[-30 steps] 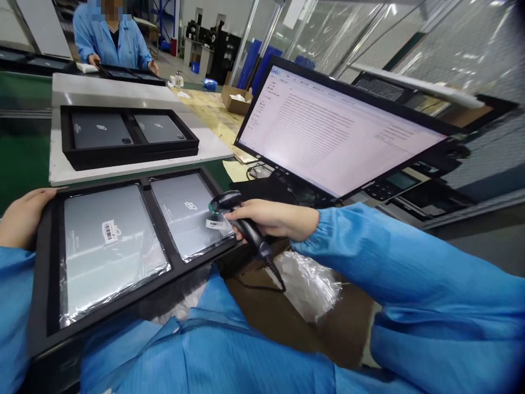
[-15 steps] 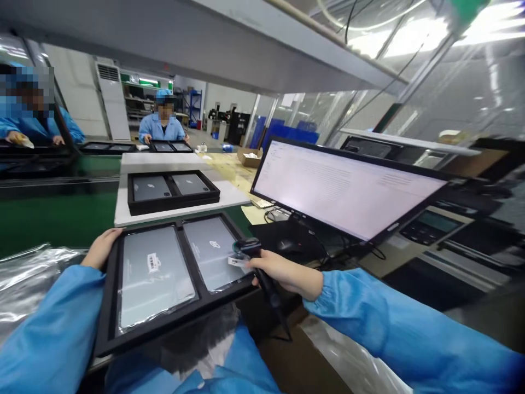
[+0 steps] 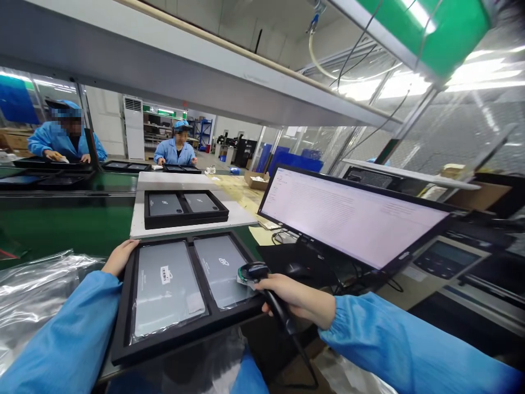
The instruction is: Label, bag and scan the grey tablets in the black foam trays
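Observation:
A black tray point(image 3: 172, 339) lies in front of me with two grey tablets wrapped in clear film. The left tablet point(image 3: 164, 287) carries a white barcode sticker; the right tablet point(image 3: 221, 271) has one at its right edge. My left hand point(image 3: 120, 257) grips the tray's far left corner. My right hand point(image 3: 293, 295) is closed round a black barcode scanner point(image 3: 256, 272), whose head points at the right tablet's edge. The scanner's cable hangs down below my wrist.
A lit monitor point(image 3: 353, 219) stands at the right, a mouse point(image 3: 294, 268) before it. A second black tray point(image 3: 185, 209) with two tablets rests on a white board point(image 3: 139, 221) on the green conveyor point(image 3: 61, 227). Crumpled plastic film point(image 3: 33, 290) lies left. Two people in blue coats work farther back.
My head has tipped up, so the shelf, lights and co-workers now show. Both hands keep their hold; the scanner stays at the right tablet's edge.

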{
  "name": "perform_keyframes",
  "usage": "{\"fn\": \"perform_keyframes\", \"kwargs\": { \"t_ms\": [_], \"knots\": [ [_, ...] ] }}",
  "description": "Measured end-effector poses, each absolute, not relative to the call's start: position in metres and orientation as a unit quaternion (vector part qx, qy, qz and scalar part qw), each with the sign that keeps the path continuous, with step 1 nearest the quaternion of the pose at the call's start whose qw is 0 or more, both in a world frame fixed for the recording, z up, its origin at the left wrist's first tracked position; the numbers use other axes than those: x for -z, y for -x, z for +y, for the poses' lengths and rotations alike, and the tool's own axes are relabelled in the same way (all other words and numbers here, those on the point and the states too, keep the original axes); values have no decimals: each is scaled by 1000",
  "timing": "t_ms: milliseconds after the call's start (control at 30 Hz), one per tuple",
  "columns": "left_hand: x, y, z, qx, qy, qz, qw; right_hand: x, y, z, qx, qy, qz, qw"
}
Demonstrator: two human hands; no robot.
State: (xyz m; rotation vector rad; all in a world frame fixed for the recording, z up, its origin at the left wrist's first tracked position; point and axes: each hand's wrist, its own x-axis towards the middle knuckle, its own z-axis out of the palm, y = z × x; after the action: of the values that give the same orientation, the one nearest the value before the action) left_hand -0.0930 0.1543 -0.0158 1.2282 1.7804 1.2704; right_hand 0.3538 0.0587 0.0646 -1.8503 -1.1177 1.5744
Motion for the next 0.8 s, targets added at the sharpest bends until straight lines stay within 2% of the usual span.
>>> {"fn": "perform_keyframes", "kwargs": {
  "t_ms": [300, 433, 567, 800],
  "knots": [
    [16, 91, 154, -486, -460, 674, 313, -76, -312, 75, -581, 601, -454, 309],
    [15, 91, 152, -477, -467, 676, 312, -79, -302, 83, -575, 607, -467, 286],
    [10, 87, 153, -467, -481, 675, 308, -77, -301, 91, -586, 612, -437, 302],
    [-14, 65, 117, -444, -516, 682, 267, -53, -303, 100, -604, 644, -377, 278]
  ]
}}
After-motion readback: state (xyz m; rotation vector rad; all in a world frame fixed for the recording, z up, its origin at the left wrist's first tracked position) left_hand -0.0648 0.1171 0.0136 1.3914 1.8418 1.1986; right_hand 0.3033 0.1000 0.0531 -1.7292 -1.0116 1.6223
